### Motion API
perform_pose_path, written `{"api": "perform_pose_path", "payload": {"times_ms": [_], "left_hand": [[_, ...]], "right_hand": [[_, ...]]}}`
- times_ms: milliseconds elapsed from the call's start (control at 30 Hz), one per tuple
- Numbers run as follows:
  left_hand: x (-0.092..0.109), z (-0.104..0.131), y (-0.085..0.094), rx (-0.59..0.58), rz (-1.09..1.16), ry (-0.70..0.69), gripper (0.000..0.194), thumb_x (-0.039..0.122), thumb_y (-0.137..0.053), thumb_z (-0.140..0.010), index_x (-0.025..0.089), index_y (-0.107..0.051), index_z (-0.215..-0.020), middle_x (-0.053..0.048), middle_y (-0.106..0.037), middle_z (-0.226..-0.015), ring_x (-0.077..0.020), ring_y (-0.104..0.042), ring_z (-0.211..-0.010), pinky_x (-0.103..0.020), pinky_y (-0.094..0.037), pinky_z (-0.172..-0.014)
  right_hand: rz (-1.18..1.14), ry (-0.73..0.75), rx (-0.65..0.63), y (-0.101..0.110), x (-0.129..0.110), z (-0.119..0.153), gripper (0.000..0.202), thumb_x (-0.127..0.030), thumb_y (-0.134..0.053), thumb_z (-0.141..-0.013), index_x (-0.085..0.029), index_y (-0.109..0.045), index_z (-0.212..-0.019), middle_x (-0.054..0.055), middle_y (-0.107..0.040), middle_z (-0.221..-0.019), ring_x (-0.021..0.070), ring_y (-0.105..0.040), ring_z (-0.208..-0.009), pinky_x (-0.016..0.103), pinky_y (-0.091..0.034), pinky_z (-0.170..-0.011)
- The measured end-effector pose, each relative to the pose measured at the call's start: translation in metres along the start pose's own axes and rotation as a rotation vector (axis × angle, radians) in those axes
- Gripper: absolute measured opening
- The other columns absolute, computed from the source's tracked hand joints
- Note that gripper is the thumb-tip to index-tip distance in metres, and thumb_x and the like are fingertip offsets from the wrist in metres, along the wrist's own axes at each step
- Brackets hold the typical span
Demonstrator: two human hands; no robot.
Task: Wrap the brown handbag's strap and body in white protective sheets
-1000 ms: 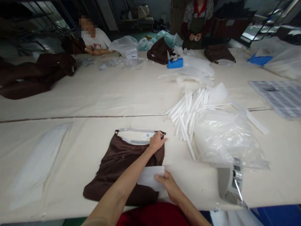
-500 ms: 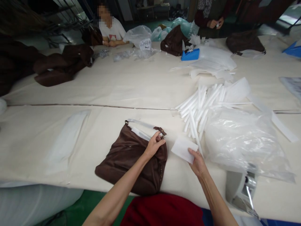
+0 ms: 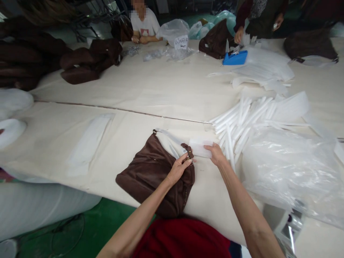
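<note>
A brown handbag [image 3: 153,172] lies on the table in front of me, its strap wrapped in pale material along the top edge. My left hand [image 3: 179,168] grips the bag's upper right corner, at the strap end with its small buckle tab [image 3: 189,151]. Between the thumb and fingers of my right hand [image 3: 216,153] is a thin white sheet [image 3: 200,147], held by its right edge. The sheet's left end reaches right beside the buckle tab. My left fingertips are partly hidden behind the strap end.
White rolled tubes [image 3: 242,122] are heaped to the right, beside a large clear plastic bag [image 3: 290,172]. A tape dispenser [image 3: 288,222] stands at the near right. Flat white sheets [image 3: 91,143] lie left. Across the table are brown bags [image 3: 91,61], a blue dispenser [image 3: 235,57] and two people.
My right hand has moved left and away from me, bringing the white sheet up to the strap end. My left hand stays at the bag's corner. The view has shifted left.
</note>
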State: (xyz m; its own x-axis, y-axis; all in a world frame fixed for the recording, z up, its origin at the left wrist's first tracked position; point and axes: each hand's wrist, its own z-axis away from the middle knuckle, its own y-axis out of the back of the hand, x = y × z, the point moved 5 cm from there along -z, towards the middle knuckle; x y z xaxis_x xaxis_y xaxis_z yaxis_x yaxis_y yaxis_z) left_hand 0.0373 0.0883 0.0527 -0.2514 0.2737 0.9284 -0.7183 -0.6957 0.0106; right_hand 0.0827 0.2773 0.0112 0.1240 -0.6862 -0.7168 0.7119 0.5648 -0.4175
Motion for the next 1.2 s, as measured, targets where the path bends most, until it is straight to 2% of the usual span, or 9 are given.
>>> {"api": "perform_pose_path", "payload": {"times_ms": [133,267,367,600,800,867,933,1033,1200], "left_hand": [[0.012,0.006,-0.027,-0.169,-0.012,-0.008,0.057,0.050,-0.062,-0.084,0.018,-0.060,-0.131,-0.004,-0.075,-0.091,-0.0207,-0.064,-0.092,-0.032,-0.045,-0.092],[0.013,0.023,-0.064,-0.371,0.046,0.024,0.048,0.051,-0.060,-0.087,0.017,-0.064,-0.119,-0.004,-0.074,-0.083,-0.0180,-0.062,-0.078,-0.029,-0.044,-0.077],[0.000,0.037,-0.079,-0.363,0.114,0.090,0.040,0.051,-0.058,-0.087,0.017,-0.059,-0.108,-0.003,-0.073,-0.076,-0.0151,-0.058,-0.065,-0.027,-0.042,-0.066],[-0.025,0.045,-0.079,-0.144,0.092,0.180,0.041,0.056,-0.067,-0.078,0.022,-0.046,-0.086,-0.002,-0.071,-0.072,-0.0143,-0.060,-0.059,-0.027,-0.044,-0.060],[-0.028,0.030,-0.066,0.115,0.114,0.152,0.070,0.038,-0.088,-0.056,0.020,-0.047,-0.111,-0.002,-0.068,-0.097,-0.0158,-0.065,-0.082,-0.028,-0.051,-0.074],[-0.027,0.026,-0.067,0.086,0.182,0.167,0.078,0.035,-0.090,-0.053,0.019,-0.049,-0.117,-0.004,-0.069,-0.102,-0.0184,-0.065,-0.090,-0.030,-0.052,-0.080],[-0.026,0.024,-0.070,0.008,0.206,0.168,0.066,0.038,-0.089,-0.054,0.016,-0.059,-0.110,-0.004,-0.070,-0.097,-0.0196,-0.065,-0.089,-0.031,-0.051,-0.081],[-0.025,0.021,-0.073,-0.074,0.169,0.141,0.049,0.043,-0.085,-0.058,0.014,-0.068,-0.093,-0.003,-0.072,-0.085,-0.0186,-0.064,-0.079,-0.030,-0.049,-0.076],[-0.012,0.009,-0.069,-0.238,-0.017,0.127,0.041,0.049,-0.083,-0.059,0.014,-0.071,-0.076,0.000,-0.067,-0.066,-0.0152,-0.058,-0.065,-0.026,-0.043,-0.063]], "right_hand": [[0.065,-0.065,-0.122,-0.015,0.009,0.014,0.028,-0.020,-0.078,-0.049,-0.015,-0.067,-0.075,-0.001,-0.069,-0.061,0.0143,-0.058,-0.054,0.027,-0.046,-0.054],[0.093,-0.122,-0.152,0.005,0.018,0.049,0.021,-0.021,-0.077,-0.054,-0.017,-0.057,-0.058,-0.006,-0.055,-0.045,0.0075,-0.045,-0.043,0.021,-0.033,-0.044],[0.112,-0.193,-0.135,0.025,0.027,0.075,0.023,-0.019,-0.078,-0.051,-0.017,-0.055,-0.054,-0.005,-0.055,-0.045,0.0077,-0.045,-0.043,0.021,-0.035,-0.044],[-0.066,-0.102,-0.046,0.052,0.032,0.102,0.025,-0.026,-0.081,-0.054,-0.017,-0.069,-0.075,0.002,-0.072,-0.066,0.0193,-0.065,-0.062,0.031,-0.051,-0.061],[-0.119,-0.034,0.006,0.057,0.032,0.105,0.028,-0.024,-0.081,-0.054,-0.017,-0.072,-0.079,0.003,-0.076,-0.075,0.0188,-0.067,-0.066,0.031,-0.053,-0.066],[-0.107,-0.024,0.029,0.058,0.031,0.107,0.027,-0.025,-0.082,-0.053,-0.017,-0.071,-0.076,0.002,-0.075,-0.072,0.0174,-0.066,-0.063,0.030,-0.052,-0.063],[-0.107,-0.008,0.029,0.057,0.032,0.111,0.028,-0.027,-0.083,-0.054,-0.017,-0.071,-0.077,0.002,-0.075,-0.073,0.0171,-0.065,-0.063,0.030,-0.052,-0.063],[-0.109,0.018,0.004,0.053,0.035,0.118,0.033,-0.029,-0.084,-0.058,-0.017,-0.071,-0.086,0.003,-0.076,-0.081,0.0169,-0.066,-0.068,0.030,-0.053,-0.066],[-0.141,0.089,0.102,0.050,0.037,0.123,0.040,-0.023,-0.087,-0.053,-0.018,-0.070,-0.088,-0.001,-0.075,-0.079,0.0142,-0.065,-0.069,0.028,-0.052,-0.069]]}}
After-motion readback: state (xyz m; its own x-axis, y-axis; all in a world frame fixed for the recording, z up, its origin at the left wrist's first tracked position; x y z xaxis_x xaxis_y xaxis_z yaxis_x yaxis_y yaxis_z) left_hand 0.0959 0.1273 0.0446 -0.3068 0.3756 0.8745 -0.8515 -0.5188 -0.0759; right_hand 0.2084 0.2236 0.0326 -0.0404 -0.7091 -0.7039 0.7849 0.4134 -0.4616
